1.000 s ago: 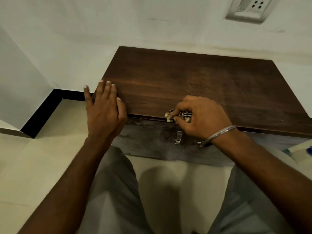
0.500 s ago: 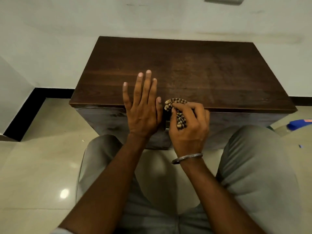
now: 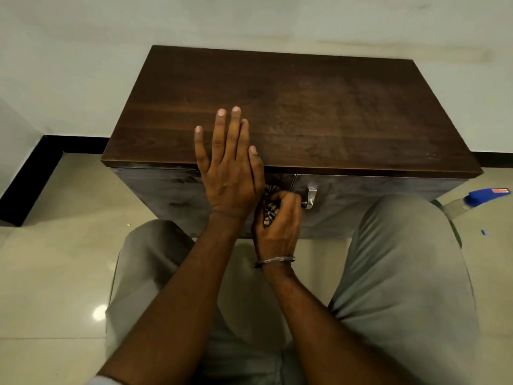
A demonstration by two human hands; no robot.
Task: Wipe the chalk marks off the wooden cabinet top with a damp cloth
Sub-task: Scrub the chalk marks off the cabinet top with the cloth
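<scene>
A dark wooden cabinet top (image 3: 319,107) fills the middle of the head view, with only faint pale smudges on its right half. My left hand (image 3: 229,168) is flat with straight fingers spread, reaching over the front edge of the top. My right hand (image 3: 279,220) is lower, in front of the cabinet doors, and grips a bunched patterned cloth (image 3: 269,202). Most of the cloth is hidden inside the fist.
A metal door handle (image 3: 311,197) sits just right of my right hand. A blue-capped bottle (image 3: 483,197) lies on the tiled floor at the right. My grey-trousered knees (image 3: 402,259) flank the cabinet front. A white wall with black skirting stands behind.
My right hand has dropped with the cloth from the top's front edge down in front of the doors. My left hand stays flat, now crossing over the right hand. The view has tilted down.
</scene>
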